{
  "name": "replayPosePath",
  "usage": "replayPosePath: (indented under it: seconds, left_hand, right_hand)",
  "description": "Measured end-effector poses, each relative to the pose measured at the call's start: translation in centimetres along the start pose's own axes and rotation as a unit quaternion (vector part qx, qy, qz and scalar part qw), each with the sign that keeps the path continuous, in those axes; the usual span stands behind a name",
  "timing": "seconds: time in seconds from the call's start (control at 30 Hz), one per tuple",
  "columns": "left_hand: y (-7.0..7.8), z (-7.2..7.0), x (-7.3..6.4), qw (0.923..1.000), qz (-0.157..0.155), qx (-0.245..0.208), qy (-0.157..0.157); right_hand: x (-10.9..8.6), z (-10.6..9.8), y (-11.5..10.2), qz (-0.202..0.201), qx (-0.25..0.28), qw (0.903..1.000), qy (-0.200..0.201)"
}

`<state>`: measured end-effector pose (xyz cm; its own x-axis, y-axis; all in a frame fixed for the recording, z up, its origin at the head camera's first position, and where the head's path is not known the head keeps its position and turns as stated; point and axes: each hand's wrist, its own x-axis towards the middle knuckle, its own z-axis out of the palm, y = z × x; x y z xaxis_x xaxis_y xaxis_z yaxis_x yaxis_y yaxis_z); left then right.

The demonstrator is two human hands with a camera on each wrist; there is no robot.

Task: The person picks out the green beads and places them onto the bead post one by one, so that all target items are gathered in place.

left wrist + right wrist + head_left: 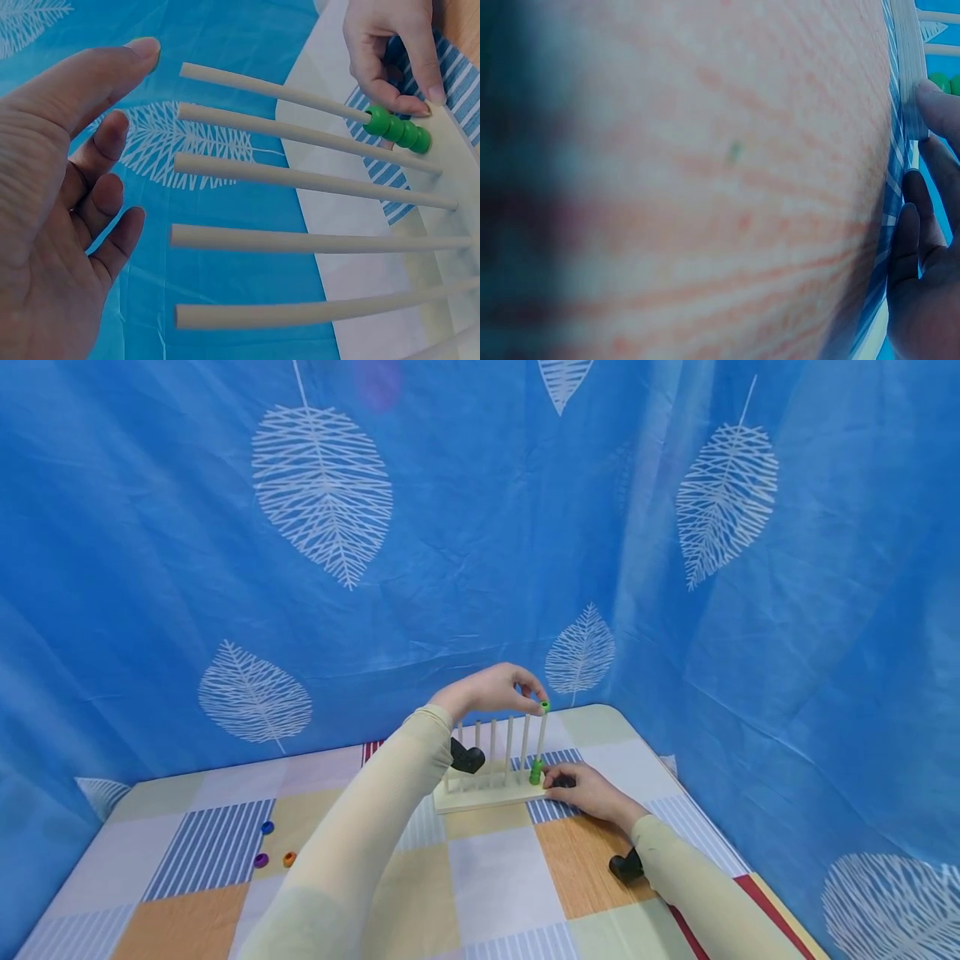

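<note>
A wooden peg rack (487, 799) with a row of upright rods stands toward the back of the table. At the top of its rightmost rod, my left hand (497, 688) pinches a green bead (545, 705) between thumb and fingertips. In the left wrist view that bead is mostly hidden behind the thumb (142, 49). Several green beads (397, 129) are stacked at the foot of the same rod; the other rods in that view are bare. My right hand (596, 793) grips the right end of the rack's base, thumb and forefinger against its edges.
Blue (267, 827), purple (261, 860) and orange beads (289, 859) lie on the left of the patchwork tablecloth (495, 868). A blue curtain (480, 527) with white leaves hangs behind and right of the table. Each wrist bears a black device.
</note>
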<state>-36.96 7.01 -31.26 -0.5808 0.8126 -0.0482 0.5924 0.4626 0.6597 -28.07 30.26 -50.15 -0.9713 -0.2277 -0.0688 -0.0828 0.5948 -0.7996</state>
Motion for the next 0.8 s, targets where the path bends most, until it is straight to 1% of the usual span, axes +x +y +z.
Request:
replayPosePath:
  seconds: [0.17,0.4,0.8]
  left_hand:
    - [-0.3,0.3,0.4,1.0,-0.004,0.003,0.003]
    - [-0.6,0.8,0.6,0.9999,0.0,0.004,0.01]
    - [-0.9,1.1,0.7,0.9999,0.005,0.01,0.001]
  right_hand:
    - [0.1,0.0,0.1,0.002,-0.001,1.0,0.003]
    - [0.1,-0.1,0.1,0.002,0.007,1.0,-0.003]
    - [0.2,-0.1,0.3,-0.004,-0.001,1.0,-0.004]
